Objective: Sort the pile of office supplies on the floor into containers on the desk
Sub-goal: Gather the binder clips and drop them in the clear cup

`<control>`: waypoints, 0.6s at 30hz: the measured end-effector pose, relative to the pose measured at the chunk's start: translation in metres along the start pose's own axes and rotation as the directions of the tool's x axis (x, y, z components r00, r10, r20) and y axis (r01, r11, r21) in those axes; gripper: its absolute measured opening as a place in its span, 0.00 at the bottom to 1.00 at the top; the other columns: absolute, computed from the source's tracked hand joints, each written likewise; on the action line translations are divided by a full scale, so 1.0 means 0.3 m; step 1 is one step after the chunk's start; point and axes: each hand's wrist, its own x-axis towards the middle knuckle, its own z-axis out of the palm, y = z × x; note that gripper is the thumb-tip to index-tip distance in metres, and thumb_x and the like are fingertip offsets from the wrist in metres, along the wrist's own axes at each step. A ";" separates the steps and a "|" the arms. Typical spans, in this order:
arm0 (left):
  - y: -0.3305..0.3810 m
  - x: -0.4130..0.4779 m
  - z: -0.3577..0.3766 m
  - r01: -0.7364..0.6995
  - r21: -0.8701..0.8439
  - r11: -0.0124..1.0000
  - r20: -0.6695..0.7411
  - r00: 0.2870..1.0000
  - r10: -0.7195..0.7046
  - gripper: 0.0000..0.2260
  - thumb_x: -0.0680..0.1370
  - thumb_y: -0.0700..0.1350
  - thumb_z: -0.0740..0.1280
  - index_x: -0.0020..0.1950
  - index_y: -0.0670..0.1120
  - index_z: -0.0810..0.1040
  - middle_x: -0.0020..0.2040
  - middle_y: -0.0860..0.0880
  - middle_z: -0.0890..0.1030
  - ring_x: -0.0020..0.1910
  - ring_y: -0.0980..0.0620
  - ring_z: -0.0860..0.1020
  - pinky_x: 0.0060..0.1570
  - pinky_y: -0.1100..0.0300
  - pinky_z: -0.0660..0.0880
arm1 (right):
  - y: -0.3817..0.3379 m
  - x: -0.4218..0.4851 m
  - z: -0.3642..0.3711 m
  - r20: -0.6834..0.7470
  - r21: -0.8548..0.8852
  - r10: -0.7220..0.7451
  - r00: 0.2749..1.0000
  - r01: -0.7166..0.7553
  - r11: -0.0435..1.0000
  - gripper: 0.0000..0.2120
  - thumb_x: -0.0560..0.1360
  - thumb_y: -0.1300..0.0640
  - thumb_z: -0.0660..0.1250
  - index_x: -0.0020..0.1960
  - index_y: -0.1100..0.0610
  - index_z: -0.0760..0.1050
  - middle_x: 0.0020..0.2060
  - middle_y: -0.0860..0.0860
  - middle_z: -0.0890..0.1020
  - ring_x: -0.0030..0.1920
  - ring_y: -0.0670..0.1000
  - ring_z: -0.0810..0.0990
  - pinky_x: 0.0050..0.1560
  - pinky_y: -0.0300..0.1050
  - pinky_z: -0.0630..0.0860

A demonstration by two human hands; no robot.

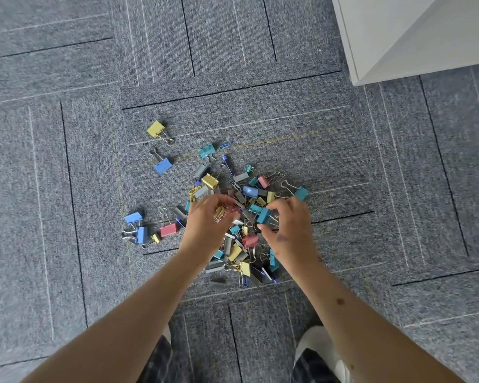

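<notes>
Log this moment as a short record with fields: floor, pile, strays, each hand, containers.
floor: grey carpet tiles
pile: heap of coloured metal binder clips and wire paper clips, loose on the carpet
strays: yellow binder clip and blue binder clip, apart at the heap's upper left
left hand: fingers curled round a bunch of small gold clips
right hand: pinches a teal binder clip over the heap
containers: none in view; white furniture panel at top right
</notes>
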 end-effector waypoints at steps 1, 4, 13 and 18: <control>0.000 0.000 -0.001 -0.007 -0.004 1.000 -0.005 1.000 0.007 0.08 0.75 0.51 0.68 0.53 0.60 0.74 0.61 0.55 0.77 0.67 0.51 0.69 0.69 0.42 0.64 | 0.002 0.000 -0.005 -0.012 0.076 0.005 1.000 -0.004 0.997 0.16 0.71 0.54 0.73 0.55 0.55 0.73 0.50 0.47 0.68 0.53 0.47 0.67 0.57 0.36 0.64; 0.015 -0.005 -0.008 -0.032 -0.057 0.998 -0.016 0.999 0.032 0.06 0.77 0.50 0.67 0.53 0.58 0.75 0.56 0.58 0.76 0.63 0.53 0.71 0.67 0.47 0.66 | -0.007 -0.005 -0.031 -0.046 0.290 0.027 0.999 -0.012 0.957 0.15 0.72 0.57 0.73 0.54 0.57 0.72 0.50 0.49 0.69 0.52 0.46 0.70 0.57 0.30 0.66; 0.071 -0.007 -0.013 -0.002 -0.246 0.969 0.068 0.998 0.019 0.06 0.76 0.45 0.70 0.52 0.51 0.78 0.50 0.54 0.80 0.48 0.59 0.78 0.51 0.65 0.73 | -0.020 0.002 -0.093 0.032 0.607 0.122 0.992 -0.116 0.786 0.15 0.70 0.61 0.73 0.51 0.56 0.68 0.45 0.55 0.72 0.42 0.50 0.71 0.42 0.38 0.73; 0.071 -0.007 -0.008 0.055 -0.306 0.950 0.092 0.995 -0.028 0.08 0.74 0.44 0.72 0.49 0.56 0.79 0.51 0.57 0.82 0.45 0.41 0.83 0.49 0.44 0.80 | -0.026 0.007 -0.116 0.051 0.691 0.125 0.991 -0.125 0.711 0.16 0.72 0.63 0.70 0.55 0.56 0.68 0.44 0.55 0.74 0.37 0.48 0.71 0.36 0.39 0.72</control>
